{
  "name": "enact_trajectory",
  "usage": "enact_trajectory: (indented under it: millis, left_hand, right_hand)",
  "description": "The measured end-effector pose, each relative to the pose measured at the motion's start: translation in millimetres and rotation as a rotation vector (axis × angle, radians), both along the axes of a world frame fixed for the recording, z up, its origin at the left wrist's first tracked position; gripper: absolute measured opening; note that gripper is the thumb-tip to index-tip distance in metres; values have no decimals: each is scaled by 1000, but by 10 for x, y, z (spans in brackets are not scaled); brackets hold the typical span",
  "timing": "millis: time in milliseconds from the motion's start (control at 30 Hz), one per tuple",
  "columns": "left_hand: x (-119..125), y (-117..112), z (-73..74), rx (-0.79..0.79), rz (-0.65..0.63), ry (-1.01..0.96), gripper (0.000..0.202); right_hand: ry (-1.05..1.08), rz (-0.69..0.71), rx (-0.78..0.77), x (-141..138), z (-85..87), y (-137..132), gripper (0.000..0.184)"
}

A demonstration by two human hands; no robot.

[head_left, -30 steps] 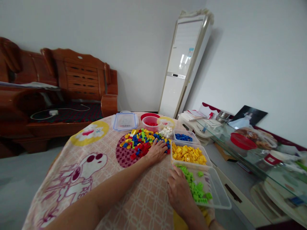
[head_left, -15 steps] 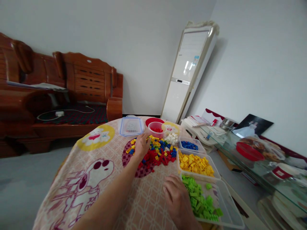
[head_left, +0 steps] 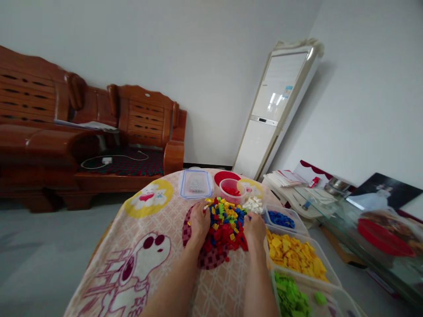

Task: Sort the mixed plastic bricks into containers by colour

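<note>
A heap of mixed toy building bricks [head_left: 224,226] in red, yellow, blue and green lies on the patterned tablecloth. My left hand [head_left: 199,221] rests against the heap's left side, its fingers curved forward and thumb apart. On the opposite side, my right hand [head_left: 255,228] cups the heap's edge, fingers bent inward near blue bricks. Both sets of fingertips are partly hidden among the bricks. Just behind the heap stand a clear round tub [head_left: 232,197] with red bricks and a small pile of white bricks [head_left: 253,204].
Clear boxes of blue bricks [head_left: 280,219], yellow bricks [head_left: 297,255] and green bricks [head_left: 291,297] line the table's right side. A blue-rimmed lid [head_left: 196,184] and a red plate [head_left: 226,177] sit at the back. Right of the table is a cluttered glass table [head_left: 333,224].
My right hand has moved forward from beside the green bricks to the heap's right side. My left hand stays at its left side. The view has turned slightly left.
</note>
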State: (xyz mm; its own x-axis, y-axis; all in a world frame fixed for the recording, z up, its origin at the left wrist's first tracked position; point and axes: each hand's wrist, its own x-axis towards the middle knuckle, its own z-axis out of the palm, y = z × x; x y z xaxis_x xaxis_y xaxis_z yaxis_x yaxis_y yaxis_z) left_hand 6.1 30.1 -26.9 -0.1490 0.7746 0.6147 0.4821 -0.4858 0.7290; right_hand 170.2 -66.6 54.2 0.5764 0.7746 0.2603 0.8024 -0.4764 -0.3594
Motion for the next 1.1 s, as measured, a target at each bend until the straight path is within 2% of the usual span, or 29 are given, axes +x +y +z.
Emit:
enact_trajectory:
  millis: [200, 333, 533, 600, 733, 800, 900, 1100]
  left_hand:
    - [29, 31, 53, -16, -21, -14, 25]
    - [46, 47, 130, -36, -33, -19, 25]
    - [65, 10, 209, -13, -24, -42, 24]
    - [73, -3, 214, -6, -20, -41, 24]
    - [99, -17, 203, -7, -30, -50, 25]
    - [112, -18, 198, -16, -37, -61, 25]
    - [125, -13, 195, -24, -56, -67, 25]
    - [136, 12, 191, -61, -67, -46, 26]
  right_hand:
    - [46, 46, -137, 61, -156, 251, 28]
    - [104, 89, -98, 132, -212, 254, 21]
    - [206, 73, 90, 310, -112, 168, 20]
    - [261, -8, 208, 401, -98, 149, 24]
    - [287, -247, 577, 569, -157, 132, 46]
    - [299, -287, 659, 620, -214, 132, 52]
    - [329, -246, 620, 635, -286, 148, 48]
    - [209, -49, 304, 519, -288, 198, 32]
